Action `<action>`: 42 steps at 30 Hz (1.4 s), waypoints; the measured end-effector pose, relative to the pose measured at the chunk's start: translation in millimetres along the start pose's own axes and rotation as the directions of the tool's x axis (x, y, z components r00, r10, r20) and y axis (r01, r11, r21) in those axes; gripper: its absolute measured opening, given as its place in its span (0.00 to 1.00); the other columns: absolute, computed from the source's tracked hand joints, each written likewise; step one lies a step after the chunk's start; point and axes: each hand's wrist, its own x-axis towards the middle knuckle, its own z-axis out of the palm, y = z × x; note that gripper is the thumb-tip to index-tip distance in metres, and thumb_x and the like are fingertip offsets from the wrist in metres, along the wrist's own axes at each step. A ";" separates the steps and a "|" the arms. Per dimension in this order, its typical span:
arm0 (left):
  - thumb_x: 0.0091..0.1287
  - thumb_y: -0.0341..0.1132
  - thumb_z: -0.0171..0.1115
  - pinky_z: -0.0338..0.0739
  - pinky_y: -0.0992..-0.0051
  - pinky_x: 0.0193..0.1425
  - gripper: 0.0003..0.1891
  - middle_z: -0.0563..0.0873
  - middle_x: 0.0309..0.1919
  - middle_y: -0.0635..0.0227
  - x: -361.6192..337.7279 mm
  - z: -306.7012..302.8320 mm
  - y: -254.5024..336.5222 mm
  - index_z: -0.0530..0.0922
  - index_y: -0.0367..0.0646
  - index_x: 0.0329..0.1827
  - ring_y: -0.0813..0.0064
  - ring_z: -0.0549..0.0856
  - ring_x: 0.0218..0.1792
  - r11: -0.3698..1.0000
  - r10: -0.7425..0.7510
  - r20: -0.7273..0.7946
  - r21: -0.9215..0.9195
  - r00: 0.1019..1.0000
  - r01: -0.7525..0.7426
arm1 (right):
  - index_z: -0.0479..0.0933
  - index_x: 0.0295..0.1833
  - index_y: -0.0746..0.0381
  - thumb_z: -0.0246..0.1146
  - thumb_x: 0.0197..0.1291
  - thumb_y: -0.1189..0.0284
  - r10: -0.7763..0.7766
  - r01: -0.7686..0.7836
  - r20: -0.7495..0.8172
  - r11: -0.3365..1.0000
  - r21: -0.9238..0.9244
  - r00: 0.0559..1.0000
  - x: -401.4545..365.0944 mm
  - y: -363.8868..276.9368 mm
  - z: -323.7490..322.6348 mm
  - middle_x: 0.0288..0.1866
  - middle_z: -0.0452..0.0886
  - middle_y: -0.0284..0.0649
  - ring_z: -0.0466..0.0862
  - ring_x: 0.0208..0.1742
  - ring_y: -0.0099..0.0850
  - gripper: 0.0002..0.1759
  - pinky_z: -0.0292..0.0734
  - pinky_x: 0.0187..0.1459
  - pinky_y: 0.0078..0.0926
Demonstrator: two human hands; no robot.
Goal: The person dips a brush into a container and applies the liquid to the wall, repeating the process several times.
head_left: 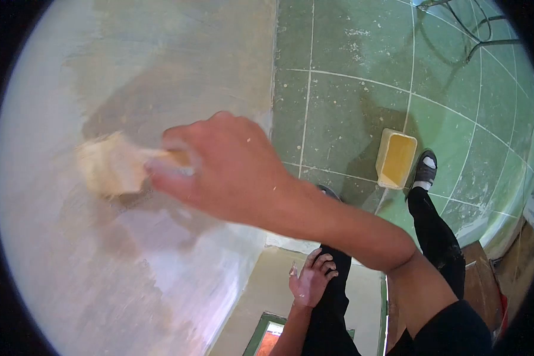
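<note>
My right hand [219,169] is closed around the short handle of a wide, pale-bristled brush [113,166]. The bristles are at the wall [178,71], whose surface shows patchy white and damp-looking darker areas; blur hides whether they touch it. Lower in the view, my left hand [313,279] rests by my black-trousered leg with its fingers loosely spread and nothing in it. White residue marks its fingers and palm. On the floor stands a rectangular cream plastic container [383,155], yellowish inside, near my foot [426,169].
Green floor tiles [356,47] with pale joints and white splatters meet the wall along a straight edge. Dark metal legs or bars [483,43] stand at the upper right. Brown boards [480,279] lie at the lower right, and a green-framed opening [270,335] shows at the bottom.
</note>
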 end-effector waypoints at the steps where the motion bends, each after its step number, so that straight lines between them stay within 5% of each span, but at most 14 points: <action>1: 0.68 0.70 0.47 0.70 0.55 0.66 0.44 0.75 0.63 0.54 2.1 0.6 1.4 0.64 0.42 0.74 0.58 0.77 0.60 1.000 0.012 0.003 -0.023 1.000 -0.012 | 0.86 0.42 0.65 0.66 0.58 0.51 -0.006 0.003 0.046 0.998 0.058 0.999 2.3 -2.6 -2.9 0.31 0.85 0.54 0.85 0.36 0.53 0.26 0.80 0.42 0.45; 3: 0.68 0.70 0.47 0.70 0.55 0.66 0.44 0.75 0.63 0.54 5.6 2.3 3.1 0.64 0.42 0.74 0.58 0.77 0.60 1.000 0.011 0.012 -0.023 1.000 -0.011 | 0.86 0.41 0.65 0.67 0.58 0.51 -0.012 0.002 0.086 0.993 0.121 0.996 8.4 15.5 6.7 0.29 0.84 0.53 0.84 0.33 0.54 0.25 0.80 0.39 0.45; 5: 0.68 0.70 0.47 0.70 0.55 0.66 0.44 0.75 0.63 0.54 2.7 1.7 4.7 0.64 0.43 0.74 0.58 0.77 0.60 0.999 0.015 0.000 -0.029 1.000 -0.015 | 0.86 0.39 0.64 0.67 0.59 0.51 -0.189 0.198 -0.251 0.980 0.013 0.950 20.5 82.6 44.9 0.26 0.82 0.53 0.82 0.29 0.50 0.24 0.78 0.36 0.43; 9: 0.66 0.73 0.42 0.67 0.50 0.64 0.43 0.77 0.61 0.54 5.8 -1.8 9.1 0.68 0.47 0.72 0.56 0.76 0.58 1.000 0.025 -0.072 -0.008 0.997 -0.026 | 0.84 0.35 0.66 0.65 0.62 0.46 0.115 -0.115 -0.019 0.993 -0.025 0.993 32.9 213.0 42.6 0.24 0.80 0.52 0.77 0.24 0.43 0.29 0.74 0.33 0.38; 11: 0.66 0.73 0.42 0.67 0.50 0.64 0.43 0.77 0.61 0.54 7.2 -1.5 7.7 0.68 0.47 0.72 0.55 0.76 0.57 0.999 0.029 -0.072 -0.043 0.997 -0.032 | 0.87 0.41 0.63 0.63 0.60 0.43 0.356 -0.341 0.092 0.929 -0.145 0.930 33.7 273.9 34.4 0.39 0.86 0.55 0.85 0.46 0.53 0.31 0.80 0.50 0.47; 14: 0.66 0.73 0.42 0.66 0.51 0.64 0.43 0.76 0.61 0.54 6.2 -1.5 10.7 0.67 0.47 0.72 0.55 0.75 0.58 0.999 0.039 -0.041 -0.007 0.998 -0.039 | 0.87 0.42 0.63 0.62 0.60 0.44 0.482 -0.421 0.040 0.800 -0.427 0.875 28.8 364.4 33.1 0.40 0.86 0.56 0.86 0.48 0.52 0.30 0.81 0.50 0.48; 18: 0.66 0.73 0.41 0.66 0.52 0.65 0.44 0.75 0.61 0.55 5.4 0.3 11.6 0.67 0.47 0.73 0.56 0.76 0.58 0.999 0.009 -0.058 0.031 0.998 -0.007 | 0.87 0.42 0.62 0.62 0.60 0.44 0.569 -0.488 -0.034 0.671 -0.558 0.821 39.8 348.2 21.4 0.44 0.87 0.54 0.86 0.49 0.52 0.29 0.81 0.50 0.49; 21: 0.67 0.72 0.41 0.67 0.52 0.65 0.44 0.76 0.61 0.55 5.3 -3.2 8.4 0.66 0.46 0.74 0.56 0.76 0.58 1.000 -0.010 -0.049 0.016 0.999 0.011 | 0.87 0.41 0.61 0.63 0.59 0.46 0.529 -0.443 0.021 0.731 -0.519 0.849 51.6 268.4 12.0 0.45 0.86 0.54 0.86 0.49 0.52 0.28 0.82 0.48 0.49; 24: 0.67 0.72 0.41 0.67 0.52 0.66 0.44 0.76 0.62 0.55 5.2 2.2 8.7 0.65 0.46 0.74 0.57 0.76 0.59 0.999 -0.030 -0.043 0.033 0.999 0.031 | 0.87 0.41 0.61 0.65 0.59 0.47 0.193 -0.210 -0.085 0.894 -0.395 0.978 33.1 175.6 8.5 0.37 0.86 0.55 0.86 0.42 0.53 0.26 0.81 0.43 0.48; 27: 0.67 0.72 0.42 0.67 0.52 0.66 0.44 0.76 0.62 0.55 6.3 2.2 7.6 0.65 0.45 0.74 0.57 0.76 0.59 0.996 -0.049 -0.036 0.070 0.998 0.051 | 0.86 0.44 0.62 0.67 0.59 0.49 -0.095 0.030 -0.240 0.964 -0.262 0.966 11.3 81.7 8.7 0.31 0.84 0.55 0.85 0.36 0.53 0.25 0.81 0.40 0.45; 32: 0.67 0.72 0.42 0.69 0.53 0.65 0.44 0.77 0.62 0.54 6.8 4.7 7.6 0.65 0.45 0.74 0.57 0.76 0.60 0.994 -0.051 -0.091 0.090 0.995 0.059 | 0.86 0.42 0.61 0.69 0.57 0.50 0.005 -0.019 0.162 0.996 0.082 0.987 -0.7 -7.1 0.3 0.29 0.84 0.52 0.85 0.33 0.53 0.24 0.80 0.38 0.45; 37: 0.67 0.72 0.42 0.67 0.52 0.66 0.44 0.76 0.62 0.52 11.9 7.7 15.4 0.65 0.44 0.74 0.56 0.76 0.60 0.999 -0.022 -0.032 0.022 0.999 0.022 | 0.85 0.41 0.63 0.68 0.60 0.50 0.008 -0.009 -0.058 1.000 -0.017 0.998 3.6 130.4 58.9 0.32 0.84 0.54 0.84 0.35 0.54 0.24 0.79 0.39 0.45; 39: 0.67 0.71 0.42 0.67 0.52 0.66 0.44 0.76 0.62 0.52 11.9 7.9 18.3 0.65 0.44 0.74 0.55 0.76 0.59 1.000 -0.002 -0.041 0.016 0.999 0.002 | 0.85 0.39 0.64 0.66 0.62 0.49 0.144 -0.147 -0.075 0.988 -0.038 0.987 -4.4 207.8 68.6 0.34 0.84 0.54 0.85 0.38 0.53 0.25 0.79 0.41 0.44; 42: 0.68 0.71 0.42 0.67 0.51 0.65 0.44 0.75 0.62 0.50 17.5 7.0 21.3 0.65 0.44 0.74 0.54 0.76 0.58 1.000 0.022 -0.040 0.001 0.999 -0.022 | 0.86 0.44 0.61 0.64 0.61 0.44 0.392 -0.374 -0.010 0.868 -0.327 0.920 -13.5 326.9 73.7 0.41 0.87 0.52 0.86 0.45 0.52 0.28 0.81 0.47 0.48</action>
